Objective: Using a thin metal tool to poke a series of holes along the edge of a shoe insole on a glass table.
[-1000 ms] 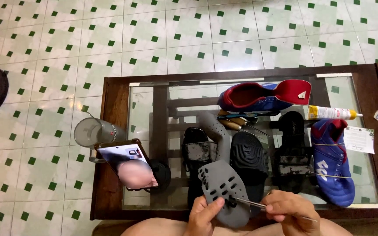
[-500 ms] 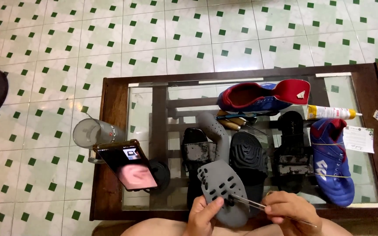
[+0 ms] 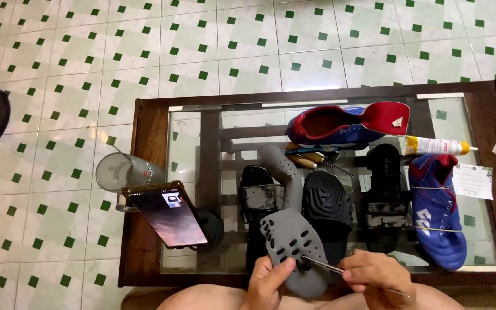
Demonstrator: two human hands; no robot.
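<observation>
Left hand: grips grey clog.
Right hand: pinches metal awl, tip at strap hole.
Risk: awl may slip toward the left thumb.

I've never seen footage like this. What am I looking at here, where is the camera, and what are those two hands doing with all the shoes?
There is no machine here: the camera sits on a person's head and looks straight down, so the two bare hands at the bottom edge are that person's own. The left hand grips a grey perforated clog by its lower end. The right hand holds a thin metal needle-like tool whose tip meets the clog.

Below them is a glass-topped wooden table on a green-and-white tiled floor. On the glass lie two blue and red football boots, black sandals, a glue tube, wooden-handled tools, and a paper slip. At the left, a phone leans against a clear tumbler.
</observation>
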